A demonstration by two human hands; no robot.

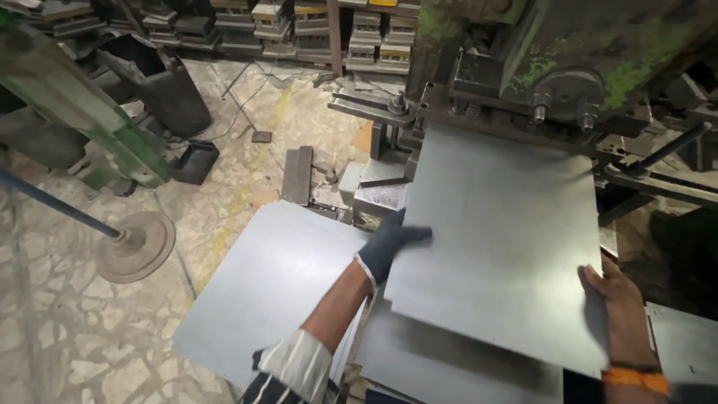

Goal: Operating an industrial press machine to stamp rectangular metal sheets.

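Green press machine (553, 67) fills the top right of the view and is the landmark here. Sheet metal panel (497, 232) lies in front of the press, far edge pushed in under the press head, near edge toward the person. Panel is flat, slightly rotated, resting over a stack of similar sheets (456, 366) nearer than the press. Another loose sheet (262, 284) sits left of the press, lower, partly over the floor (75, 322).

Left hand (393, 243), in a dark glove, grips the panel's left edge, fingers curled over the top face. Right hand (609, 299), bare with an orange wristband, holds the near-right corner, thumb on top, fingers underneath and hidden.

Risks, as a judgement:
- the bare right hand on a raw cut edge could get sliced if the panel slips or jerks
- both hands ride the panel toward the press head, so feeding too far would bring fingers into the tool zone
- the panel sits skewed to the press front, so a stroke could land off position
- stacked sheets below are slick, so the panel could slide sideways

Orientation: the panel's long axis runs from the person toward the press, leading short edge pointing into the press, tilted slightly right.
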